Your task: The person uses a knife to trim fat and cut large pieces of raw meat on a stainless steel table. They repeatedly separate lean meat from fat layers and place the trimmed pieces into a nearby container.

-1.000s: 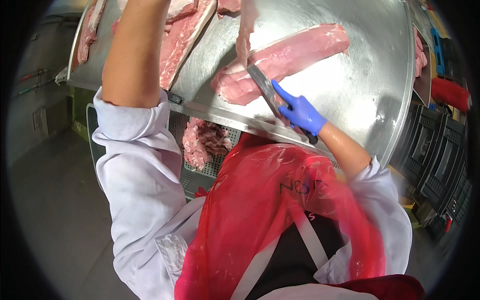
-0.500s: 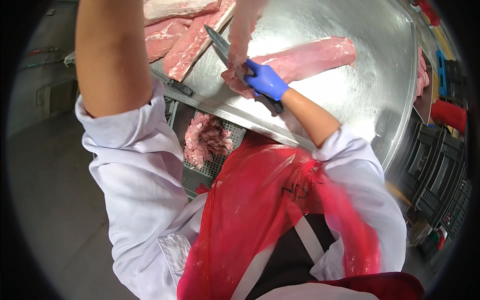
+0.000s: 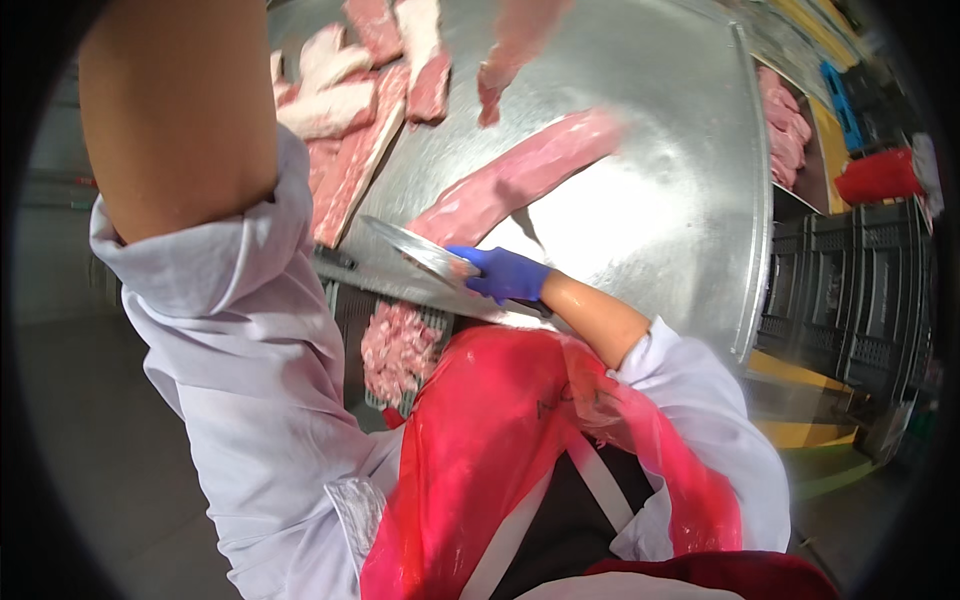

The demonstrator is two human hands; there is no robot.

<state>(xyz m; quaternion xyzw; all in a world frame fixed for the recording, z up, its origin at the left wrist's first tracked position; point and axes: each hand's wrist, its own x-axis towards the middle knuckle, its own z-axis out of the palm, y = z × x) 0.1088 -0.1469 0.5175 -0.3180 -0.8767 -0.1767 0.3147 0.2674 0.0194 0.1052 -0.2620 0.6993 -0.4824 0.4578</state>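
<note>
The blue-gloved right hand (image 3: 505, 275) grips a knife (image 3: 412, 245) low beside the tabletop's (image 3: 660, 230) near edge, its blade pointing left; the left hand is out of view, so I cannot tell whether it holds anything. A long pink loin (image 3: 520, 175) lies slantwise across the tabletop, its nearer end just by the blade — whether they touch is unclear. A strip of meat (image 3: 515, 50) appears to hang over the far side, its upper end out of sight. A slick grip could let the knife turn, and a careless leftward swing might catch the left sleeve (image 3: 240, 330). Smooth metal may let the loin slide if pressed or tugged, and a weak hold could drop the strip. As for writing, the red apron (image 3: 480, 430) bears dark marks (image 3: 548, 407) — too blurred to read; no legible label shows on the meat or knife.
</note>
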